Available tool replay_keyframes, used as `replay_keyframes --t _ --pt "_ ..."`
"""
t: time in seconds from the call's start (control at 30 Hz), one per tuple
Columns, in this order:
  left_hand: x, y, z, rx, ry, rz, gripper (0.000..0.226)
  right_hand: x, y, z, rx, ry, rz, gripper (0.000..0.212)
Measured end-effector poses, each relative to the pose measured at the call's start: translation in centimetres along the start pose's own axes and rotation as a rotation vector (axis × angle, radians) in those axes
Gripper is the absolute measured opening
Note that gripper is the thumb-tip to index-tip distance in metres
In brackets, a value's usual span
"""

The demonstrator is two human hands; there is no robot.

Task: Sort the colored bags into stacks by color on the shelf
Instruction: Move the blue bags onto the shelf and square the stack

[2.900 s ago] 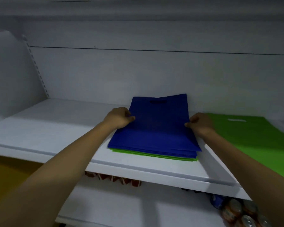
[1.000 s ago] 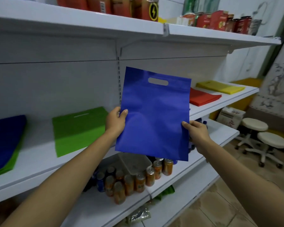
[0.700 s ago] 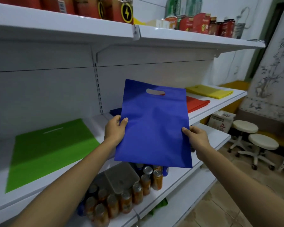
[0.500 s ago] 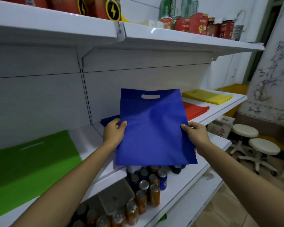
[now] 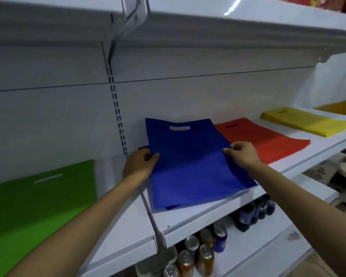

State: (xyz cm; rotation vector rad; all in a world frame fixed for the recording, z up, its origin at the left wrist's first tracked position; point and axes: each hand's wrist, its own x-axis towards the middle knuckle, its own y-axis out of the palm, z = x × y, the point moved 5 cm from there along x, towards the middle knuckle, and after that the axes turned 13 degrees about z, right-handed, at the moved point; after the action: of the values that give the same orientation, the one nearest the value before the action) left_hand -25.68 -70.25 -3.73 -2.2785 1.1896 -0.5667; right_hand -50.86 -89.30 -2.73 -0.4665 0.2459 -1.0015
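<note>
While left hand [image 5: 139,166] and right hand [image 5: 242,154] pinch side edges of the blue bag [image 5: 190,166], it rests on the shelf [image 5: 198,214] just left of the red stack [image 5: 268,140]; align corners w/ prob. a blue stack [image 5: 171,207] beneath; then flatten, release.

The blue bag [image 5: 192,166] is showing a plain, deep royal shade against the shelf [image 5: 128,226], which is gleaming white. The green bag [image 5: 38,206] is glowing bright lime, the red stack [image 5: 258,140] is running slightly orange, the yellow stack [image 5: 308,122] is shining lemon. Below, orange cans [image 5: 205,259] and a blue can [image 5: 220,238] are glinting silver-topped, beside dark bottles [image 5: 242,218].
</note>
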Motion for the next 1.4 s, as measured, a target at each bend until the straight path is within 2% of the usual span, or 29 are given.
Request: replay_keyframes --t 0.23,0.3,0.37,0.4,0.47,0.5,0.63,0.83,1.0,1.07,1.13,1.23,1.4 --pt "-0.6 1.0 2.2 0.024 -0.161 -0.028 0.045 4.3 1.4 0.6 -0.320 -0.091 0.128 0.025" --pt "-0.7 1.7 2.5 0.039 -0.212 -0.040 0.038 5.0 1.5 0.1 -0.411 -0.109 0.151 0.025" --pt "-0.8 2.4 2.4 0.073 -0.260 -0.045 0.021 5.7 1.7 -0.8 -0.480 -0.113 0.194 0.024" --pt "-0.9 2.7 2.3 0.077 -0.281 -0.050 0.024 6.0 1.7 -1.4 -0.494 -0.110 0.214 0.023" --pt "-1.3 3.2 2.0 0.098 -0.318 -0.087 0.053 6.4 1.6 -2.5 -0.495 -0.115 0.233 0.033" --pt "-1.6 3.4 1.9 0.123 -0.327 -0.117 0.057 6.6 1.5 -2.8 -0.497 -0.122 0.237 0.040" --pt "-2.3 4.0 1.8 0.230 -0.332 -0.207 0.050 7.3 1.6 -3.3 -0.516 -0.130 0.253 0.049" --pt "-1.7 3.6 2.1 0.238 -0.365 -0.269 0.042 7.8 1.7 -3.6 -0.533 -0.118 0.233 0.046" --pt "-1.4 3.6 2.2 0.241 -0.397 -0.256 0.041 7.9 2.0 -3.6 -0.544 -0.135 0.222 0.043" --pt "-1.3 3.4 1.9 0.223 -0.419 -0.205 0.041 7.7 1.7 -3.4 -0.469 -0.139 0.228 0.047" --pt "-1.3 3.2 1.4 0.182 -0.442 -0.137 0.044 7.5 1.0 -3.2 -0.261 -0.146 0.200 0.049" --pt "-2.2 2.8 0.5 0.176 -0.454 -0.141 0.049 6.5 0.9 -1.9 -0.163 -0.277 0.154 0.039" --pt "-7.0 0.0 -1.3 0.264 -0.456 -0.327 0.040 4.0 4.4 2.6 -0.180 -0.471 0.265 0.029"
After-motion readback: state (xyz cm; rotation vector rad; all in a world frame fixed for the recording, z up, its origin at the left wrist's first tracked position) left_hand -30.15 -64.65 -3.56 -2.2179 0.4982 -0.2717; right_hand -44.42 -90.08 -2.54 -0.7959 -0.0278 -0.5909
